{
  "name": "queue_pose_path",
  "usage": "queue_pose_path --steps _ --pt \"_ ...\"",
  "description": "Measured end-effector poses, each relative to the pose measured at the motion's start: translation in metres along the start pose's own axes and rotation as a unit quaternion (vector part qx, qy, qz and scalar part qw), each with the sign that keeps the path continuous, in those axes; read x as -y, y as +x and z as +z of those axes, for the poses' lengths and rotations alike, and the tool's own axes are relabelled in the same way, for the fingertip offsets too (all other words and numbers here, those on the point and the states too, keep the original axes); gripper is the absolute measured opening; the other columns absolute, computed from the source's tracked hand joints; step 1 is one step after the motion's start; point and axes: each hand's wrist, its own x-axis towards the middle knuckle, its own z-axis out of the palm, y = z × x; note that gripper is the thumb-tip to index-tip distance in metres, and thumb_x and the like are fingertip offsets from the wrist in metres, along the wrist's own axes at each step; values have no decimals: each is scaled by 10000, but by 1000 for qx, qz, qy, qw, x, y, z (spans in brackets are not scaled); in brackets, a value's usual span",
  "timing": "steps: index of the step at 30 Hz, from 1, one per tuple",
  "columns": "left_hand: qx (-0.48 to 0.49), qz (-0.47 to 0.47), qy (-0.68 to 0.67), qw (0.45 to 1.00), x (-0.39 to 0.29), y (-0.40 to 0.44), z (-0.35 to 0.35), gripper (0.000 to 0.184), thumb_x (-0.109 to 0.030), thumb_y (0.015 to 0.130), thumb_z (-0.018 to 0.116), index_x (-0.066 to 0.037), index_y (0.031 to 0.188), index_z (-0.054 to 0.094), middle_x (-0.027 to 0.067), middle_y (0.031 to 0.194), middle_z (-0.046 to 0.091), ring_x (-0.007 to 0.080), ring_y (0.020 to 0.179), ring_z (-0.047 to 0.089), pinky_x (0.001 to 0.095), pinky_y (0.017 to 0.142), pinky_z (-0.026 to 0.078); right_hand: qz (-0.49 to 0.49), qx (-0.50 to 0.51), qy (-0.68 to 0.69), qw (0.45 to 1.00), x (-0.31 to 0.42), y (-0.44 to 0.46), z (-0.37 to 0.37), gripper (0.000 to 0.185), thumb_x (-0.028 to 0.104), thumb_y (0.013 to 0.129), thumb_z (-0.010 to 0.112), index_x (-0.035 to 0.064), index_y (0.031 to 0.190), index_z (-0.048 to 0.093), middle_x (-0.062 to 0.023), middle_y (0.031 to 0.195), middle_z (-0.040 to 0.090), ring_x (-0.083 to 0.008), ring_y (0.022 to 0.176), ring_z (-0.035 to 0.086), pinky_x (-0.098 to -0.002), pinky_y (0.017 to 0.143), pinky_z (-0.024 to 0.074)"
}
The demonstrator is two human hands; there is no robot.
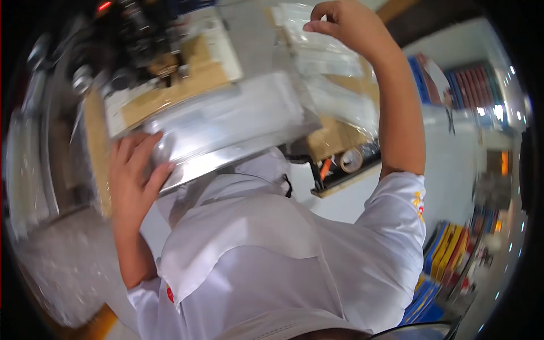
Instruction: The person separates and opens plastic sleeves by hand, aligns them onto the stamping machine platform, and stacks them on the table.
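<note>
My left hand (136,170) rests at the left end of a stack of clear plastic bags (232,116), fingers stretched and thumb apart. The stack lies along a shiny metal edge (215,161) in front of my body. Raised at the upper right, my right hand (348,25) has its fingers curled in toward the thumb. Whether anything is between those fingertips cannot be made out. Below and beside it lie more clear plastic packets (334,62), some on brown cardboard (334,139).
A dark machine (139,45) with metal parts stands at the upper left, behind a cardboard sheet (181,79). An open drawer (340,175) holds a tape roll (351,161). Plastic wrapping (62,266) hangs at the lower left; coloured bins (447,249) stand at the right.
</note>
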Motion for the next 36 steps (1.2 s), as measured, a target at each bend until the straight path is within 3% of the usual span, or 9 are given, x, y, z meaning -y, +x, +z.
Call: queue_pose_path --steps 4,8,9,13,19,22,28,32,36 --pt "54 18 -11 998 3 -10 7 449 -190 752 737 -34 1162 640 120 1265 592 344 1108 514 421 961 410 60 21 -109 992 -90 -38 25 298 410 819 699 124 900 720 -98 729 660 -271 694 646 -402 625 485" --pt "29 63 -2 998 18 -12 10 437 -159 712 762 -65 1126 660 106 1218 625 334 986 545 411 858 464 11 -6 -24 1000 -148 -64 130 276 368 804 700 98 859 699 -132 770 655 -301 714 621 -425 650 464" --pt "40 35 -39 998 21 -12 8 402 -145 721 757 -65 1105 670 110 1233 619 334 1000 553 403 863 466 82 97 -21 992 -151 -62 148 398 463 795 700 69 807 640 -149 832 651 -341 821 618 -458 697 472" --pt "51 34 -18 998 32 -21 10 301 -190 840 667 -80 1121 671 96 1271 612 305 991 585 399 899 449 18 1 -2 1000 -176 -71 219 278 289 762 752 56 894 680 -142 897 658 -351 867 601 -448 778 470" --pt "-53 54 2 997 29 -28 25 172 -184 857 674 -105 1000 730 24 1164 669 237 899 579 355 786 508 -12 -235 67 970 -129 -68 170 234 171 807 743 69 1013 702 -123 1133 666 -280 1079 598 -384 946 453" --pt "-64 50 -12 997 32 -30 30 168 -166 853 678 -109 1002 729 19 1151 673 242 884 581 359 786 509 61 -255 282 923 -87 -74 132 194 146 869 701 39 1031 698 -100 1101 681 -198 1058 607 -333 951 443" --pt "-119 101 14 988 33 -35 31 147 -77 835 666 -95 968 728 40 1112 681 236 912 613 350 770 524 -3 -212 472 855 33 -93 69 146 76 899 654 -2 1015 695 -94 1026 694 -162 1032 609 -290 933 450" --pt "-234 148 -134 951 10 -46 9 218 -9 771 649 -76 968 712 76 1070 684 246 914 647 343 764 533 -167 -157 394 890 119 -91 37 247 109 876 687 8 1101 668 -94 1114 665 -165 1109 569 -283 933 442" --pt "-233 191 -292 908 -9 -58 -17 250 61 723 617 -20 944 702 143 1043 672 251 923 653 338 766 528 -118 85 605 783 181 -74 81 314 145 885 693 12 1163 633 -75 1080 667 -201 1039 608 -315 829 511"
